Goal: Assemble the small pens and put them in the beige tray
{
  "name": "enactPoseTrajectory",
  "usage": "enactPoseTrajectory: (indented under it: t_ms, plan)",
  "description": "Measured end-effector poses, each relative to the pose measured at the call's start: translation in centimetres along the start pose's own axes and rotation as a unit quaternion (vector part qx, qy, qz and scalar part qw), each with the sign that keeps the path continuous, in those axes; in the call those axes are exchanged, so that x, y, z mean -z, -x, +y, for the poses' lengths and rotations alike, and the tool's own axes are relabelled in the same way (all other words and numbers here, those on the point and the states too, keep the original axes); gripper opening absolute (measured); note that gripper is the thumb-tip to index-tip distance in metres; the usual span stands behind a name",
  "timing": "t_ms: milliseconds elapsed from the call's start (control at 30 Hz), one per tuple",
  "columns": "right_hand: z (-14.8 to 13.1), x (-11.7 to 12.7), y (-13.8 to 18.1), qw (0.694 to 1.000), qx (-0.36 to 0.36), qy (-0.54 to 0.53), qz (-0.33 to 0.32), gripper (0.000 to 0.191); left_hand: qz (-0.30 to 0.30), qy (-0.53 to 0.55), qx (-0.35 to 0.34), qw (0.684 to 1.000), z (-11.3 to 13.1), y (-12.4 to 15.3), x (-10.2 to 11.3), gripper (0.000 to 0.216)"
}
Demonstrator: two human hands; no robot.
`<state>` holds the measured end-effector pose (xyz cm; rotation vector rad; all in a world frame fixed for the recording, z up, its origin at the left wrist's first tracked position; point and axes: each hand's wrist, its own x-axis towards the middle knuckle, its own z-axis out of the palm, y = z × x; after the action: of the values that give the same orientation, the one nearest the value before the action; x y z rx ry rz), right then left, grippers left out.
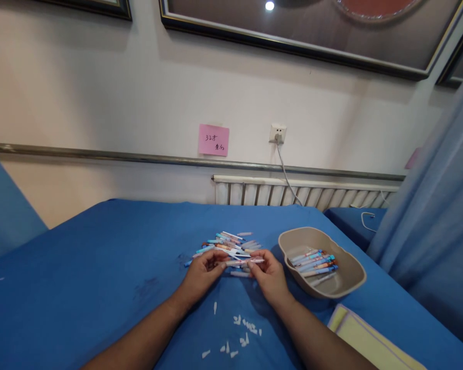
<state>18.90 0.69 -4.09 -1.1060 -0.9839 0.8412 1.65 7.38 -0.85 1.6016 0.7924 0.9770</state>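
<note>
A pale pen with a pinkish-red pattern (239, 262) lies crosswise between my two hands. At its left end, my left hand (203, 271) is closed in a pinch, thumb and fingers together. My right hand (270, 277) pinches the other end. Just beyond and under them spreads a loose heap of pens (231, 239), some with blue ends, mixed with thin white sticks and pale barrels. Parts of the heap are hidden by my fingers. On the near side, several small white cone-shaped tips (250, 326) lie scattered on the blue cloth.
To the right stands a beige plastic basin (349, 280) with several pens (314, 263) inside. A folded yellow cloth (364, 336) lies in front of it. The blue-covered table (81, 267) reaches back to a white radiator (270, 191). A blue curtain (432, 205) hangs at right.
</note>
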Motion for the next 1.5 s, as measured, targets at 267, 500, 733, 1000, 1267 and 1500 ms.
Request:
enactPoseTrajectory:
  t_ms: [267, 500, 733, 1000, 1267, 1500]
  plan:
    - [-1.3, 0.0, 0.2, 0.997, -0.026, -0.061, -0.048, 0.033, -0.147, -0.018, 0.105, 0.983, 0.9, 1.1, -0.7, 0.029]
    - [-1.5, -0.4, 0.2, 0.995, -0.042, -0.054, -0.067, 0.036, -0.189, 0.021, 0.143, 0.971, 1.0, 1.7, -1.1, 0.032]
    - [-1.2, -0.6, 0.7, 0.981, -0.086, -0.139, -0.101, 0.040, -0.193, 0.058, 0.190, 0.961, 0.9, 1.8, -1.4, 0.032]
    - [-1.1, -0.7, 1.0, 0.979, -0.079, -0.117, -0.148, 0.038, -0.231, 0.089, 0.188, 0.951, 0.9, 2.1, -1.3, 0.031]
    - [-0.6, -1.4, 0.8, 0.990, -0.054, -0.061, -0.116, 0.045, -0.231, 0.075, 0.174, 0.954, 0.9, 2.0, -1.7, 0.032]
    - [-0.3, -2.0, -0.2, 0.989, -0.089, -0.087, -0.085, 0.065, -0.201, 0.068, 0.205, 0.956, 1.4, 1.1, -1.1, 0.034]
